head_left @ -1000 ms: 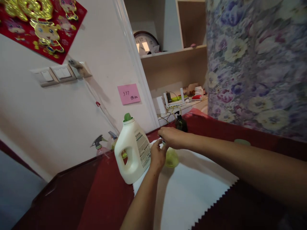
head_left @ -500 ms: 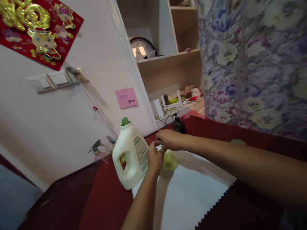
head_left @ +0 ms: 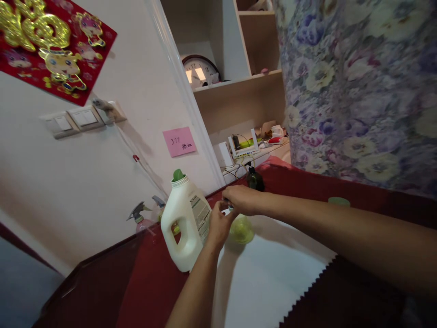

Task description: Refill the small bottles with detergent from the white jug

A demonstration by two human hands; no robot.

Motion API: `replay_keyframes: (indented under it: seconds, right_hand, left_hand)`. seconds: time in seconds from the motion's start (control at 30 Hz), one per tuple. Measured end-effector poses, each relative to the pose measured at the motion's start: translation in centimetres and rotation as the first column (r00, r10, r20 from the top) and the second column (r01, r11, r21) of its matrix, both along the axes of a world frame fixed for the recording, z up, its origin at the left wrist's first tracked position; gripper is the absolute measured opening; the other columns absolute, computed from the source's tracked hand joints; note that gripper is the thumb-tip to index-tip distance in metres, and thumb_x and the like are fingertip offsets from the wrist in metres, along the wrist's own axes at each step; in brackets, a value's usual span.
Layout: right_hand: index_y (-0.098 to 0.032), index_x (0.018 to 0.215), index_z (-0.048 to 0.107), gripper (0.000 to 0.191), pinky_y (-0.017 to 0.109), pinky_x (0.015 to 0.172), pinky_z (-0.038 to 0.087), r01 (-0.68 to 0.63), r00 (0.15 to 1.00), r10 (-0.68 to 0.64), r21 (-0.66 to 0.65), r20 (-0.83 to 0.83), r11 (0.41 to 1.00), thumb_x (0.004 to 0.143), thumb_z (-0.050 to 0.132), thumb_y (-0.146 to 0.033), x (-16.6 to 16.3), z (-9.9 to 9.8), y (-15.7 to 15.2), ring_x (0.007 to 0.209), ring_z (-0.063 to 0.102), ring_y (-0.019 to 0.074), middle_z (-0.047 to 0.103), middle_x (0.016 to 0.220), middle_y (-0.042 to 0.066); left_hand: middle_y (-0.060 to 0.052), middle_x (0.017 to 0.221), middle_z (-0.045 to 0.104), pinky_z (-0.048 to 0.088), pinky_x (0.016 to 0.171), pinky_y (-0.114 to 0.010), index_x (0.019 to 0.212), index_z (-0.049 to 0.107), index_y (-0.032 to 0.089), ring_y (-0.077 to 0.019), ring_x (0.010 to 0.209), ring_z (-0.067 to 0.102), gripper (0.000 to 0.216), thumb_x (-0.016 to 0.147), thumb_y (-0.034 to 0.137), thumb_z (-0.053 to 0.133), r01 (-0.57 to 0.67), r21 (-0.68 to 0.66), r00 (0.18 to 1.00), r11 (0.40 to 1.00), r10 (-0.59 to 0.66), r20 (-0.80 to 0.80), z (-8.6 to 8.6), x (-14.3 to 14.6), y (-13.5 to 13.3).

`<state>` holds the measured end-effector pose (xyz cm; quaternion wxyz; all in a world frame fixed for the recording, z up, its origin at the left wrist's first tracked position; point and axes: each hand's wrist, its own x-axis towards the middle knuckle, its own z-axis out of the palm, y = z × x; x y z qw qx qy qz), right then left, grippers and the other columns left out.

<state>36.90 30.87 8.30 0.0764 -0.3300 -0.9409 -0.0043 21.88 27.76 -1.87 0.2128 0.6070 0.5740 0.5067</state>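
1. Head view: two bare hands meet over a small green bottle (head_left: 241, 229) that stands on a white cloth (head_left: 273, 273) spread across the red worktop (head_left: 146, 273). The right hand (head_left: 241, 200) is curled down over the bottle's top, and the left hand (head_left: 218, 225) pinches in at its neck from the near side. What sits under the fingers is hidden.
2. A white jug (head_left: 184, 228) with a green cap stands upright just beside the left hand. A dark bottle (head_left: 255, 178) is beyond the right hand, two spray bottles (head_left: 139, 218) stand by the wall, and a pink note (head_left: 179, 141) is stuck above them.
3. The grip looks best served if the lower hand keeps the bottle upright and pressed to the cloth while the upper one works the top. The elbow should stay away from the jug, which stands close enough to be knocked.
4. Against the frames from a second and half a second earlier, both hands remain closed at the bottle's top. Bottle and jug keep their places, and only the view has drifted a little.
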Motion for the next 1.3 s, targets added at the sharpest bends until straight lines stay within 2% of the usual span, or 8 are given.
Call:
replay_keyframes:
  seconds: [0.17,0.4,0.5,0.67,0.83,1.07,1.2,1.3]
  right_hand:
    - [-0.017,0.123,0.069,0.029,0.048,0.096,0.061,-0.001,1.0,0.001,0.003,0.0,1.0,0.1,0.073,-0.035,0.2,0.1,-0.1,0.112,0.072,0.0256,0.072,0.127,0.008]
    - [-0.017,0.124,0.069,0.03,0.048,0.096,0.061,-0.026,0.999,0.026,-0.002,-0.021,1.0,0.1,0.073,-0.034,0.4,0.0,0.1,0.113,0.071,0.0259,0.072,0.127,0.008]
    - [-0.017,0.124,0.069,0.029,0.048,0.097,0.061,-0.021,0.999,0.021,-0.003,-0.027,1.0,0.1,0.072,-0.034,0.4,0.0,0.1,0.113,0.071,0.026,0.072,0.127,0.009]
    - [-0.017,0.123,0.069,0.029,0.048,0.095,0.061,-0.03,0.999,0.03,-0.002,-0.032,1.0,0.1,0.073,-0.034,0.4,0.0,0.1,0.112,0.072,0.0256,0.072,0.126,0.008]
    - [-0.018,0.123,0.069,0.027,0.047,0.095,0.061,-0.034,0.999,0.034,0.003,-0.038,0.999,0.101,0.071,-0.034,0.5,-0.1,0.0,0.11,0.072,0.025,0.073,0.125,0.008]
    - [-0.017,0.122,0.07,0.028,0.048,0.095,0.061,-0.031,0.999,0.031,-0.008,-0.02,0.999,0.1,0.072,-0.034,0.6,0.1,0.1,0.111,0.072,0.0252,0.073,0.125,0.008]
    - [-0.017,0.122,0.069,0.027,0.047,0.095,0.06,-0.037,0.999,0.036,-0.011,-0.026,0.999,0.1,0.072,-0.034,0.7,0.1,0.0,0.11,0.072,0.025,0.073,0.124,0.008]
    - [-0.017,0.122,0.07,0.027,0.047,0.095,0.061,-0.036,0.999,0.035,-0.014,-0.025,0.999,0.1,0.072,-0.033,0.7,0.2,-0.1,0.111,0.072,0.0251,0.073,0.124,0.008]
  left_hand:
    - [-0.01,0.127,0.069,0.061,0.093,-0.048,0.127,0.066,0.018,-0.0253,0.108,0.07,0.036,0.1,0.04,0.069,-0.04,-0.007,0.999,0.999,0.04,-0.013,-0.3,0.0,0.7]
    - [-0.01,0.131,0.069,0.059,0.099,-0.051,0.127,0.067,0.018,-0.0268,0.114,0.069,0.035,0.1,0.04,0.069,0.167,-0.016,0.986,0.986,-0.167,-0.015,0.9,-0.2,-0.3]
    - [-0.01,0.128,0.07,0.058,0.1,-0.051,0.124,0.068,0.018,-0.0263,0.114,0.07,0.033,0.101,0.041,0.068,0.194,-0.022,0.981,0.981,-0.195,-0.012,1.1,-0.2,-0.7]
    - [-0.009,0.123,0.072,0.058,0.1,-0.051,0.119,0.069,0.017,-0.0259,0.112,0.07,0.031,0.099,0.041,0.07,0.069,-0.01,0.997,0.998,-0.069,-0.042,0.9,0.2,-0.6]
    - [-0.009,0.124,0.07,0.06,0.094,-0.048,0.123,0.067,0.017,-0.025,0.107,0.07,0.033,0.099,0.04,0.07,-0.057,0.009,0.996,0.998,0.058,-0.069,0.7,0.6,0.2]
    - [-0.01,0.128,0.07,0.059,0.097,-0.05,0.124,0.067,0.017,-0.0262,0.112,0.069,0.033,0.099,0.04,0.07,0.072,-0.007,0.996,0.997,-0.072,-0.049,1.1,0.4,-0.3]
    - [-0.009,0.122,0.072,0.06,0.095,-0.048,0.119,0.069,0.017,-0.0244,0.107,0.071,0.03,0.1,0.041,0.068,0.173,-0.031,0.985,0.984,-0.173,0.003,1.1,0.3,-0.6]
    - [-0.008,0.12,0.073,0.059,0.098,-0.049,0.115,0.07,0.016,-0.0251,0.109,0.071,0.028,0.099,0.039,0.07,0.15,-0.029,0.989,0.988,-0.149,0.017,1.0,0.4,-0.7]
